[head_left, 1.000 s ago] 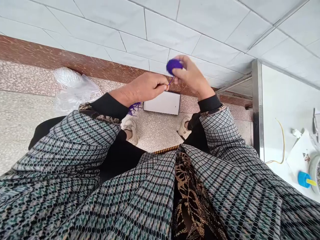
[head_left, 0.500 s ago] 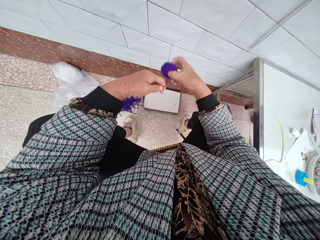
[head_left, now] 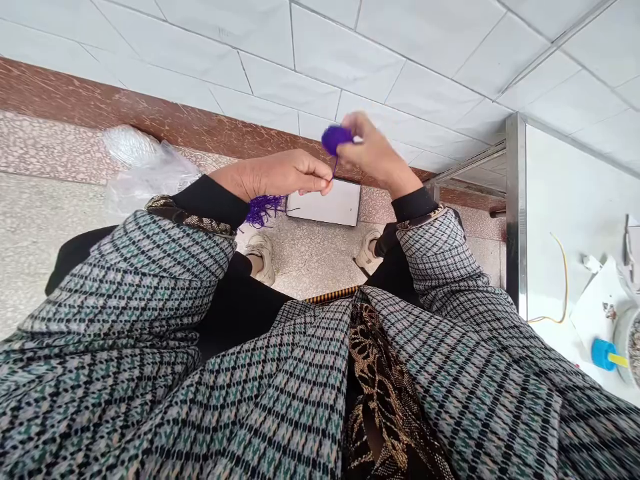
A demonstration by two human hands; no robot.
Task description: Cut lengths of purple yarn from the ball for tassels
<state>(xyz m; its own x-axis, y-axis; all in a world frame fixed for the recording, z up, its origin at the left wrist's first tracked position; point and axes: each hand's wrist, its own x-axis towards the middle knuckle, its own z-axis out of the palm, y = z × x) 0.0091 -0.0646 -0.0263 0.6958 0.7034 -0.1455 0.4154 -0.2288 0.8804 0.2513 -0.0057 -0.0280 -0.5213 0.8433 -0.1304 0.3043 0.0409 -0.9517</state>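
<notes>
A small ball of purple yarn [head_left: 336, 139] is gripped in my right hand [head_left: 369, 148], in front of the tiled wall. From it a short strand of yarn [head_left: 335, 165] runs down to my left hand [head_left: 295, 173], whose thumb and forefinger pinch it. Below my left wrist hangs or lies a loose bunch of purple yarn [head_left: 263, 210], partly hidden by the sleeve. I cannot tell whether it joins the pinched strand.
A white box [head_left: 326, 202] lies on the floor between my shoes. Clear plastic bags [head_left: 150, 177] are on the floor at left. On the white table [head_left: 553, 200] at right are a yellow wire [head_left: 565, 280], a blue object with a yellow stick [head_left: 604, 353] and a bowl [head_left: 621, 347].
My left hand has moved slightly down and to the right, and the strand between the hands looks a little longer. My right hand still holds the ball in nearly the same spot.
</notes>
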